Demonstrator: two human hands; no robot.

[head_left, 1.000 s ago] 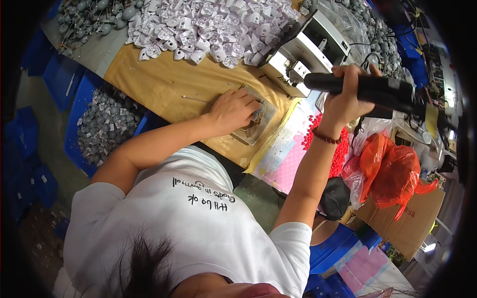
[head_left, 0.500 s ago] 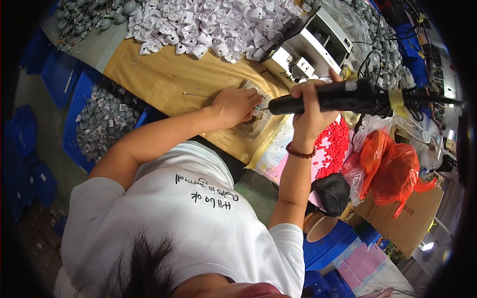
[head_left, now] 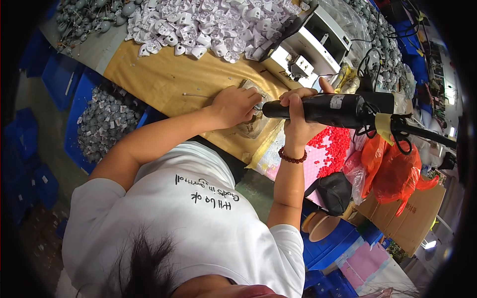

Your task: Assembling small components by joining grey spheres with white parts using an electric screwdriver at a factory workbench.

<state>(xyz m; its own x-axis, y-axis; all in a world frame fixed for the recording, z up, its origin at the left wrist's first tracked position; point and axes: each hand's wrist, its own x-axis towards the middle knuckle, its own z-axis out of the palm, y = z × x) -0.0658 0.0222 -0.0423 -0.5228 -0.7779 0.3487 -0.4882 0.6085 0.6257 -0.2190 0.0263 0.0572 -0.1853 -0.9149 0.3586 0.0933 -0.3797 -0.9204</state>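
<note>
My right hand (head_left: pixel 301 121) is wrapped round a black corded electric screwdriver (head_left: pixel 325 110), held nearly level with its tip pointing left. The tip meets a small grey part (head_left: pixel 259 105) at the fingertips of my left hand (head_left: pixel 234 106). Those left fingers are closed on the part and cover most of it, so its exact kind is hidden. Beneath it lies a worn, pale block (head_left: pixel 254 130) on the table's brown covering (head_left: pixel 164 74). A thin metal rod (head_left: pixel 196 95) lies just left of my left hand.
White plastic shells (head_left: pixel 208 27) are heaped at the back, beside a white metal box device (head_left: pixel 318 44). Small red pieces (head_left: pixel 334 149) lie to the right, near red plastic bags (head_left: pixel 395 164). A blue bin (head_left: pixel 74 121) of grey parts stands at left; a black pouch (head_left: pixel 334 192) sits lower right.
The screwdriver and my right hand have shifted slightly left, and the tool's rear end has swung down a little. My left hand stays in place.
</note>
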